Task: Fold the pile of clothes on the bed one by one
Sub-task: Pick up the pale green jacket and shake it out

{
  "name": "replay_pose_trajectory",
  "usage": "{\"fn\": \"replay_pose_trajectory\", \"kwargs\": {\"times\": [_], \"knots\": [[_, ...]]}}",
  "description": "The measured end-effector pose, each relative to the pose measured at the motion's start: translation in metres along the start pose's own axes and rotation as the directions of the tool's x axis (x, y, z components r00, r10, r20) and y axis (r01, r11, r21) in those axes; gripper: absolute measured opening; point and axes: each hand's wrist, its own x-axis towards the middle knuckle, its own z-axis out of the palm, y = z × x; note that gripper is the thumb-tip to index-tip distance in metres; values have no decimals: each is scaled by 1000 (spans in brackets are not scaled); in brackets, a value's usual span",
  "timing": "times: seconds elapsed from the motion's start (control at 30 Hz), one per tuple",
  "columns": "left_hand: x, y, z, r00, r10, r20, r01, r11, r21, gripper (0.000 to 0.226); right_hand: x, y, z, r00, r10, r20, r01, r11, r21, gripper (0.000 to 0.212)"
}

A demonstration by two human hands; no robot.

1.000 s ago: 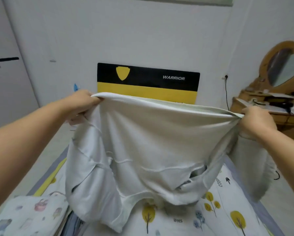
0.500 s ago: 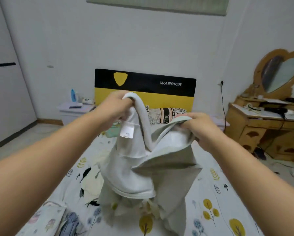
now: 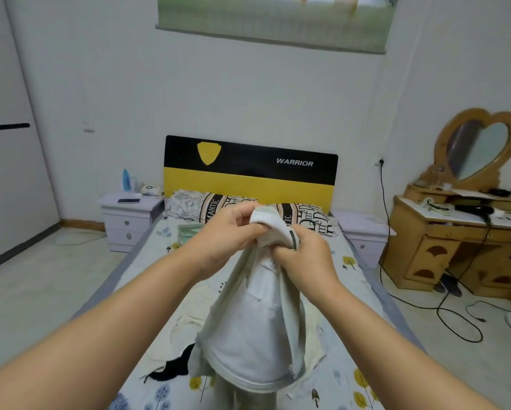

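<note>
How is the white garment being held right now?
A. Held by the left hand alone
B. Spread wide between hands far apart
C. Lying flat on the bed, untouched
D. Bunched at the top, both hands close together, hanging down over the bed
D: the left hand and right hand both grip the top of the white garment close together, and it hangs down over the bed.

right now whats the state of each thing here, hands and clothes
left hand: gripping the top of the white garment
right hand: gripping it beside the left
white garment: held up, bunched, hanging over the bed
bed: patterned sheet, other clothes lying under the garment
nightstand drawers: closed
</note>
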Motion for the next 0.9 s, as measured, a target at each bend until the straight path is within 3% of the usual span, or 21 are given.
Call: {"fn": "replay_pose_trajectory", "kwargs": {"times": [0.07, 0.13, 0.2, 0.23, 0.3, 0.37, 0.43, 0.53, 0.63, 0.8, 0.9], "knots": [[-4, -17, -9, 997, 27, -75, -20, 996, 91, 41, 2, -1, -6, 1000, -10, -29, 12, 997, 79, 18], [-15, -41, -21, 993, -77, -89, 99, 955, 280, 84, 6, -6, -15, 998, -22, -64, 32, 986, 162, 21], [-31, -68, -23, 961, -265, 80, 226, 918, 325, 112, 12, -13, -23, 996, -22, -86, 41, 971, 235, 14], [-38, -81, -19, 936, -307, 170, 242, 916, 318, 114, 14, -17, -27, 996, -16, -91, 41, 961, 274, 11], [-45, -102, -7, 929, -308, 206, 248, 930, 273, 86, 20, -23, -33, 996, -17, -90, 47, 938, 343, 7], [-43, -108, 8, 952, -293, 86, 269, 938, 220, 42, 24, -23, -39, 995, -15, -99, 48, 938, 342, 8], [-38, -108, 14, 965, -260, -44, 264, 946, 189, 21, 29, -13, -47, 990, 24, -142, 21, 951, 307, 16], [-30, -93, 9, 963, -196, -185, 223, 966, 134, 15, 34, 15, -63, 971, 115, -209, -77, 980, 182, 15], [-24, -66, 6, 978, -141, -152, 156, 983, 94, 27, 25, 44, -65, 960, 221, -170, -213, 975, 65, 7], [-6, -40, 10, 966, -103, -237, 112, 993, 29, 28, -5, 65, -41, 943, 324, 70, -326, 945, 8, 10], [0, -30, 13, 950, -96, -298, 113, 993, 40, 26, -20, 62, -28, 909, 363, 207, -387, 918, 89, 20]]}}
